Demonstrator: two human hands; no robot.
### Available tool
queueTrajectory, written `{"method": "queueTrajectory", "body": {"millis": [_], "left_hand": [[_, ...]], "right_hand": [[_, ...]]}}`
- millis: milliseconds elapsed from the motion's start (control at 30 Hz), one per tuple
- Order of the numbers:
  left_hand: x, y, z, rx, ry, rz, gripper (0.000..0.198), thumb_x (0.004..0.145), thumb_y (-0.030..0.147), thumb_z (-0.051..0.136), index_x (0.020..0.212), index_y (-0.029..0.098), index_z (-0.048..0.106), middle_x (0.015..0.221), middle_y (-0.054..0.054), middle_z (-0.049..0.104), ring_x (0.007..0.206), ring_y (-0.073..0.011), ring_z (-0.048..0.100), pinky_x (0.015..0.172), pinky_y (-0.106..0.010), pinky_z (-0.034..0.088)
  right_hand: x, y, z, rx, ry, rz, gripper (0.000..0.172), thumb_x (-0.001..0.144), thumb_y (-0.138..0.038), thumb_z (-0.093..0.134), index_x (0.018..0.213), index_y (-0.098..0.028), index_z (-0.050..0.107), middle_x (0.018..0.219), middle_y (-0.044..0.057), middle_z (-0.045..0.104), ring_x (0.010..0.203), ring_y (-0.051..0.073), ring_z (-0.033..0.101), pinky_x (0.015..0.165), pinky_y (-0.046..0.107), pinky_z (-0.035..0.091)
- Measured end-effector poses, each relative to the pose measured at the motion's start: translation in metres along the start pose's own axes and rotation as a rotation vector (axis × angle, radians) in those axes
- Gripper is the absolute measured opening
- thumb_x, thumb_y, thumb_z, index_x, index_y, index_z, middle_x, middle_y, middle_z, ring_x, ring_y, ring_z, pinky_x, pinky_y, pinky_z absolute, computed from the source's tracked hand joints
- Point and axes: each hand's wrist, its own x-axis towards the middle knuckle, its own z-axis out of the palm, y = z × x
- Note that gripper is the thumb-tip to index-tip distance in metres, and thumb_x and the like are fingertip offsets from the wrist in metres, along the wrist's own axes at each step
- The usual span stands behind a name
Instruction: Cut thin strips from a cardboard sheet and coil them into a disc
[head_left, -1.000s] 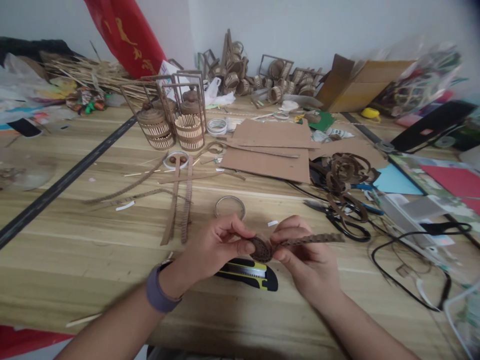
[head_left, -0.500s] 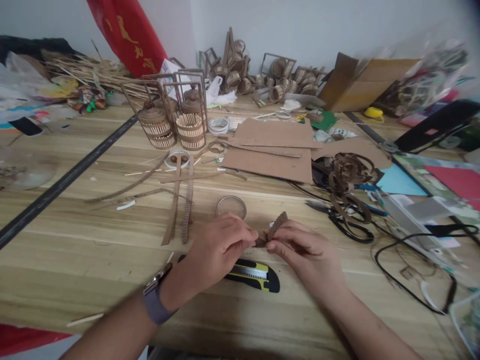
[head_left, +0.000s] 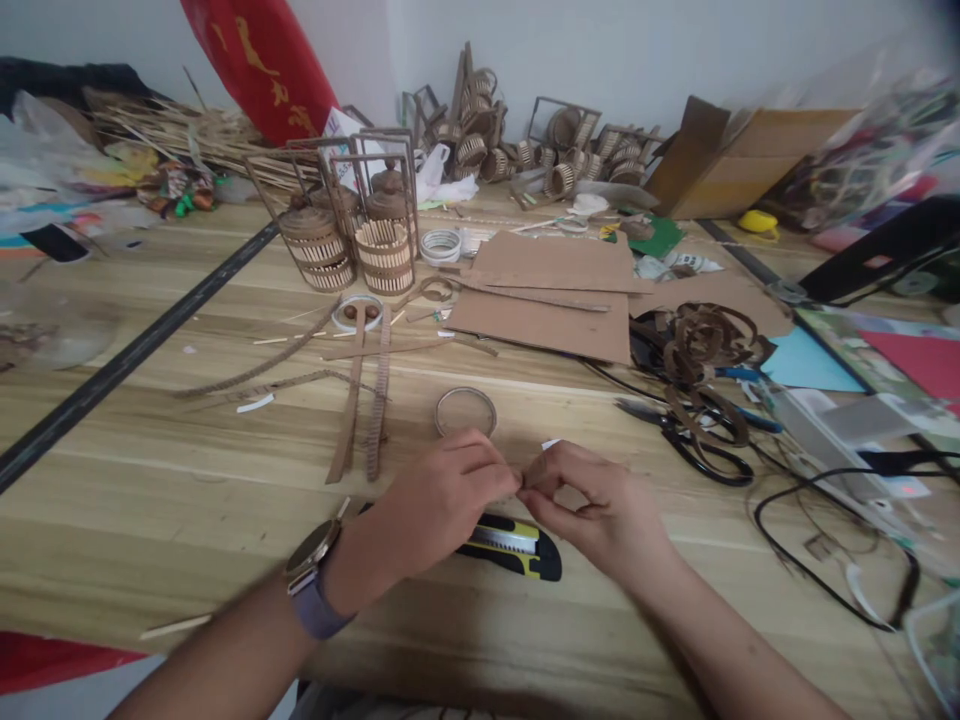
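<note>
My left hand [head_left: 442, 490] and my right hand [head_left: 600, 500] meet at the fingertips in a pinch. Between them only a dark speck of a brown cardboard strip [head_left: 519, 482] shows; fingers cover the rest. A utility knife [head_left: 510, 545] with a black and yellow handle lies on the wooden table, partly under my left hand. Just beyond my left fingers rests a thin round ring [head_left: 465, 408]. Farther left, two brown corrugated strips [head_left: 375, 420] lie lengthwise on the tabletop.
Slatted miniature buckets [head_left: 384, 258] with tall handles stand at back left. Cardboard sheets [head_left: 547, 325] lie mid-table. Black scissors [head_left: 697, 445] and coiled brown strips [head_left: 701, 345] are to the right, near a black cable [head_left: 765, 520]. An open cardboard box [head_left: 757, 165] stands behind.
The brown strip that stuck up above my right fingers is now almost wholly hidden. My right fingers have curled in and closed against my left fingertips.
</note>
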Motion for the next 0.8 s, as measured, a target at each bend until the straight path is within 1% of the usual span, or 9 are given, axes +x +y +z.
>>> {"method": "queueTrajectory", "body": {"millis": [67, 100, 167, 267, 367, 467, 600, 733, 800], "left_hand": [[0.0, 0.0, 0.0, -0.146, 0.09, -0.152, 0.015, 0.094, 0.01, 0.053, 0.098, 0.018, 0.066, 0.09, -0.004, 0.071, 0.089, -0.017, 0.064, 0.082, -0.029, 0.053], [0.0, 0.001, 0.0, -0.238, 0.134, -0.244, 0.016, 0.091, 0.013, 0.059, 0.105, 0.019, 0.065, 0.094, -0.003, 0.072, 0.091, -0.017, 0.066, 0.083, -0.029, 0.053], [-0.001, 0.002, 0.001, -0.434, 0.182, -0.4, 0.03, 0.086, 0.019, 0.069, 0.115, 0.02, 0.062, 0.102, -0.004, 0.073, 0.095, -0.0177, 0.068, 0.086, -0.031, 0.054], [-0.001, 0.003, 0.001, -0.69, 0.171, -0.509, 0.037, 0.082, 0.028, 0.076, 0.115, 0.02, 0.063, 0.107, -0.006, 0.074, 0.097, -0.0185, 0.069, 0.088, -0.031, 0.055], [-0.001, 0.001, 0.001, -0.816, 0.161, -0.563, 0.041, 0.078, 0.032, 0.08, 0.114, 0.019, 0.065, 0.106, -0.006, 0.074, 0.1, -0.0199, 0.07, 0.09, -0.032, 0.056], [-0.001, -0.001, 0.002, -0.834, 0.144, -0.585, 0.046, 0.073, 0.032, 0.084, 0.114, 0.02, 0.066, 0.106, -0.006, 0.074, 0.101, -0.0203, 0.07, 0.089, -0.032, 0.056], [-0.001, -0.003, 0.005, -0.812, 0.176, -0.585, 0.03, 0.083, 0.028, 0.073, 0.112, 0.02, 0.069, 0.103, -0.005, 0.075, 0.095, -0.0184, 0.071, 0.085, -0.031, 0.058], [-0.002, -0.006, 0.007, -0.69, 0.224, -0.574, 0.021, 0.088, 0.03, 0.068, 0.107, 0.021, 0.071, 0.099, -0.004, 0.076, 0.09, -0.0179, 0.071, 0.081, -0.03, 0.057], [-0.003, -0.007, 0.007, -0.644, 0.235, -0.563, 0.02, 0.088, 0.029, 0.067, 0.106, 0.021, 0.072, 0.098, -0.004, 0.076, 0.086, -0.0174, 0.071, 0.078, -0.029, 0.057]], "right_hand": [[-0.001, -0.001, 0.003, 0.036, 0.088, 0.033, 0.017, 0.081, -0.018, 0.065, 0.065, -0.022, 0.059, 0.062, -0.001, 0.062, 0.058, 0.013, 0.059, 0.053, 0.024, 0.046], [-0.001, -0.002, 0.005, 0.053, 0.132, 0.052, 0.016, 0.08, -0.019, 0.066, 0.066, -0.022, 0.06, 0.062, -0.001, 0.062, 0.057, 0.013, 0.058, 0.052, 0.024, 0.045], [-0.003, -0.003, 0.009, 0.075, 0.199, 0.087, 0.014, 0.079, -0.02, 0.067, 0.066, -0.022, 0.061, 0.062, -0.002, 0.062, 0.055, 0.012, 0.056, 0.051, 0.024, 0.044], [-0.005, -0.004, 0.013, 0.106, 0.247, 0.136, 0.013, 0.079, -0.023, 0.068, 0.067, -0.022, 0.062, 0.063, -0.001, 0.063, 0.056, 0.012, 0.056, 0.051, 0.024, 0.043], [-0.006, -0.004, 0.016, 0.142, 0.27, 0.182, 0.014, 0.078, -0.026, 0.069, 0.066, -0.022, 0.063, 0.061, -0.001, 0.061, 0.053, 0.012, 0.053, 0.047, 0.024, 0.041], [-0.007, -0.003, 0.015, 0.19, 0.297, 0.246, 0.017, 0.078, -0.03, 0.069, 0.065, -0.021, 0.062, 0.061, -0.001, 0.061, 0.05, 0.011, 0.05, 0.044, 0.024, 0.038], [-0.008, -0.001, 0.014, 0.22, 0.292, 0.316, 0.022, 0.08, -0.036, 0.07, 0.065, -0.021, 0.063, 0.062, 0.0, 0.063, 0.048, 0.011, 0.05, 0.043, 0.024, 0.038], [-0.005, -0.002, 0.01, 0.203, 0.22, 0.278, 0.022, 0.082, -0.041, 0.07, 0.071, -0.022, 0.07, 0.064, 0.002, 0.068, 0.054, 0.014, 0.058, 0.046, 0.026, 0.043], [-0.004, -0.004, 0.008, 0.161, 0.223, 0.242, 0.02, 0.081, -0.04, 0.071, 0.072, -0.023, 0.072, 0.065, 0.002, 0.069, 0.057, 0.015, 0.061, 0.05, 0.027, 0.047]]}}
